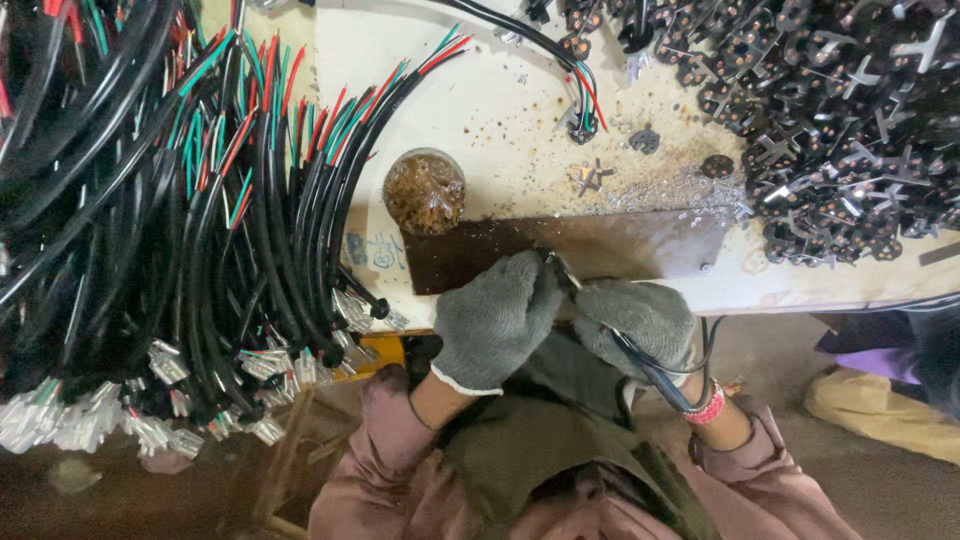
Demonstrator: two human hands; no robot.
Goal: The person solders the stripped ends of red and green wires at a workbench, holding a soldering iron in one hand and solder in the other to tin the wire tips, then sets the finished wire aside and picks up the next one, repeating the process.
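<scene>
Holding a black cable (pixel 655 375) in our gloved right hand (pixel 640 320), fingers clenched around it, we press our left hand (pixel 495 320), also clenched, against it at the table edge (pixel 800 295), near the brown metal plate (pixel 600 245).

I saw no packages, signs or screens; only faint blue markings (pixel 372 250) showed on the cream tabletop (pixel 520 110).

Stained workbench (pixel 500 110) under cables (pixel 200 200), connectors (pixel 840 110)
</scene>
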